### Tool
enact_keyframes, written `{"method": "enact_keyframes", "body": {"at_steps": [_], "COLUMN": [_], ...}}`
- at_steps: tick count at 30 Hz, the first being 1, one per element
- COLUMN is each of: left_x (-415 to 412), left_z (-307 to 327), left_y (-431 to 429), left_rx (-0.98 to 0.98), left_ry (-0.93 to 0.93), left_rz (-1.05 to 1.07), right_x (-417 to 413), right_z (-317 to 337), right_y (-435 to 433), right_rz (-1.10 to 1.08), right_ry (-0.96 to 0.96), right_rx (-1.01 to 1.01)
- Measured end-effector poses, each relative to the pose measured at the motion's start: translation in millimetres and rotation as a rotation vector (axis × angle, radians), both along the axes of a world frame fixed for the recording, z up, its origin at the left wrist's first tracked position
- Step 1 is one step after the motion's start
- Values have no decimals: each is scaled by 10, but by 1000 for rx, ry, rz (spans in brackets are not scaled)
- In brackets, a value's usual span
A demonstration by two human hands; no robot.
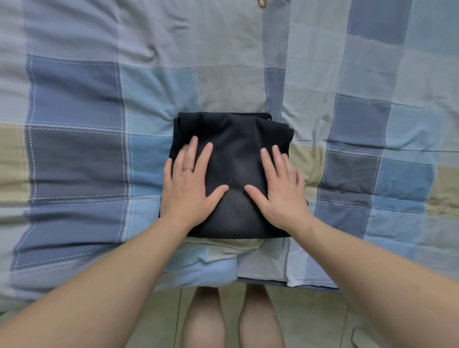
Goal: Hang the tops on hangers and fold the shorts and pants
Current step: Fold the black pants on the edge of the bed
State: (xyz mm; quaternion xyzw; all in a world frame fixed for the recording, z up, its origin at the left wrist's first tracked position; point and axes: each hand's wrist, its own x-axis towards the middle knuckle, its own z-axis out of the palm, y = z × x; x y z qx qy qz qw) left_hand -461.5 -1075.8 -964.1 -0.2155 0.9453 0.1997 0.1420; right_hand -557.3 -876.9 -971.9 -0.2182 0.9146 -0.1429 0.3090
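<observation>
Nearest the camera, the person's bare legs [206,320] stand on a pale tiled floor [310,318] right against the edge of a bed, and both bare forearms reach forward over that edge. The bed is spread with a patchwork bedcover [74,149] in blue, grey and beige squares. On it, close to the near edge and in the middle of the view, lies a dark navy garment [236,149] folded into a compact, roughly square bundle. The left hand [191,183] lies palm down on the left half of the bundle, fingers straight and slightly fanned, thumb angled inward, gripping nothing; a ring [188,170] sits on one finger. The right hand [280,188] mirrors it on the right half, flat, fingers extended and close together, thumb pointing toward the other thumb, the two thumbs near but apart. Farther off, the cover is creased, and a brown button [261,3] shows at the top edge.
</observation>
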Motion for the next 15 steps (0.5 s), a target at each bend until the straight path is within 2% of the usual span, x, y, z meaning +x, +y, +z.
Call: {"method": "enact_keyframes", "body": {"at_steps": [2, 3, 6, 7, 10, 15], "left_x": [-3, -9, -38, -54, -126, -230], "left_z": [18, 17, -8, -20, -32, -12], "left_y": [18, 29, 30, 16, -48, -167], "left_rx": [-13, 0, 113, 154, 218, 300], "left_ry": [44, 47, -15, -44, -118, -242], "left_rz": [79, 134, 401, 500, 674, 749], "right_x": [-43, -71, -169, -202, -296, -403], "right_z": [-19, -30, -82, -104, -155, -134], "right_y": [83, 115, 185, 206, 220, 138], "right_rz": [-132, -224, -562, -631, -740, -782], "right_ry": [5, -71, -503, -584, -646, -743], "right_rx": [-20, -61, -274, -306, -317, -291]}}
